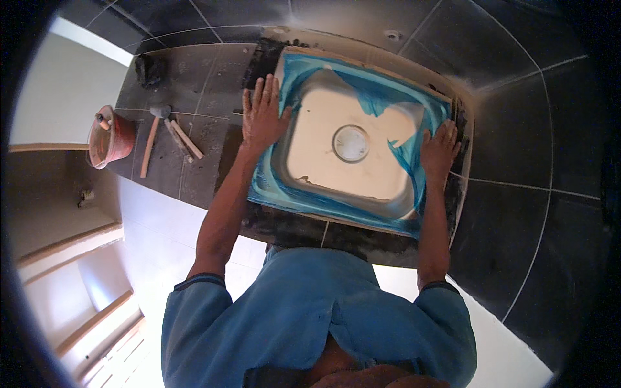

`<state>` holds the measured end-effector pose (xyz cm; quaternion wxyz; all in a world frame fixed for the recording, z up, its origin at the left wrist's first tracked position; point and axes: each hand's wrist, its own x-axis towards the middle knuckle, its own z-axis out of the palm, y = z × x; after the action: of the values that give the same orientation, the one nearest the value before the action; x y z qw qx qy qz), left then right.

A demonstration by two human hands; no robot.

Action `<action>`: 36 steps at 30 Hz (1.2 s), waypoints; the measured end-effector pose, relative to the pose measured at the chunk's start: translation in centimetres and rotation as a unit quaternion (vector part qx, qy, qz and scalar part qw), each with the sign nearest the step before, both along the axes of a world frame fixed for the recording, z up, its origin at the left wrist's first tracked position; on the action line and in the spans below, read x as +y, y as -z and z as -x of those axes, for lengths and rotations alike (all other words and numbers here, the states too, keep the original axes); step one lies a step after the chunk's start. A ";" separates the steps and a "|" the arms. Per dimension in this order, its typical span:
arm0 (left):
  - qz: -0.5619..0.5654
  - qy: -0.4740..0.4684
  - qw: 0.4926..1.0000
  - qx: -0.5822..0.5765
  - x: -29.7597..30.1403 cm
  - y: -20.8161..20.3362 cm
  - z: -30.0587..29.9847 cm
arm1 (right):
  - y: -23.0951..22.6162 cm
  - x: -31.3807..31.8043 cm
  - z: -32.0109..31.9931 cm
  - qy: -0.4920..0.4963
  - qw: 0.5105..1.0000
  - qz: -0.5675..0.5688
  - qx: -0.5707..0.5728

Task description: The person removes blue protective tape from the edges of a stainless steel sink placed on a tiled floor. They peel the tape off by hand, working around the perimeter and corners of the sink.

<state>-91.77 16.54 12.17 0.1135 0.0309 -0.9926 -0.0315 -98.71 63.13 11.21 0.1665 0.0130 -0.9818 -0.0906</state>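
Observation:
A square metal sink (323, 116) sits in the dark tiled counter, its drain (350, 143) near the middle of the basin. Torn blue plastic film (304, 208) covers the rim and hangs in shreds over parts of the basin. My left hand (264, 116) lies flat on the sink's left rim, fingers spread and pointing away from me. On the right rim rests my right hand (440, 150), its fingers stretched out along the edge. Neither hand holds anything.
Left on the counter (200, 71) lie a hammer (152, 139) and two short sticks (184, 139). A reddish bucket (111, 138) stands at the counter's left end, with a black bundle (150, 70) farther back. Dark tiled walls (504, 136) rise behind and to the right.

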 end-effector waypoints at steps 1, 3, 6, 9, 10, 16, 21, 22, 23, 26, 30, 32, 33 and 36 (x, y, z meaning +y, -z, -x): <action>0.006 0.008 1.000 0.010 -0.5 0.2 -0.3 | 0.4 -0.1 -0.1 -0.011 1.000 0.001 0.017; -0.004 0.034 0.999 0.036 -0.6 0.9 -0.1 | 0.5 0.4 -0.2 -0.018 0.999 -0.005 0.035; -0.030 0.049 0.997 0.059 -1.6 1.1 0.0 | 1.1 0.5 0.5 -0.024 0.999 -0.011 0.033; -0.066 0.114 0.989 0.072 -3.1 1.3 -0.2 | 2.7 2.2 1.6 -0.028 0.999 -0.023 -0.002; -0.059 0.129 0.987 0.078 -2.9 1.8 -0.9 | 3.8 4.3 2.4 -0.045 0.999 -0.003 0.007; -0.029 0.126 0.988 0.085 -3.4 1.8 -7.0 | 2.3 3.8 2.3 -0.058 0.996 0.059 -0.028; -0.034 0.075 0.997 0.004 -3.7 -0.1 -15.4 | 1.5 0.0 -3.0 -0.129 0.979 0.160 0.017; -0.029 0.055 0.998 -0.007 -3.5 -0.5 -16.9 | 0.7 -2.1 -4.9 -0.158 0.969 0.187 -0.010; -0.023 0.038 0.999 -0.015 -3.3 -0.5 -18.0 | -0.1 -4.4 -6.5 -0.185 0.958 0.214 -0.033; -0.024 0.006 0.999 -0.038 -2.2 -1.3 -18.5 | 1.2 -8.9 -7.4 -0.241 0.930 0.275 -0.043; -0.038 -0.002 0.998 -0.041 -2.0 -1.8 -18.5 | -0.3 -15.9 -4.2 -0.263 0.907 0.322 -0.063; -0.053 0.001 0.998 -0.046 -2.2 -1.9 -18.5 | -1.1 -19.3 -0.6 -0.295 0.892 0.339 -0.046; -0.062 0.004 0.997 -0.048 -2.2 -2.1 -18.4 | -1.6 -21.0 1.3 -0.308 0.885 0.347 -0.037; -0.070 -0.016 0.996 -0.058 -1.9 -2.4 -18.2 | -2.6 -26.5 6.5 -0.302 0.885 0.347 -0.073</action>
<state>-73.61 14.67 14.59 0.0533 0.0561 -0.9923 -0.0970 -105.22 36.65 13.77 0.1072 0.2567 -0.9086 0.3114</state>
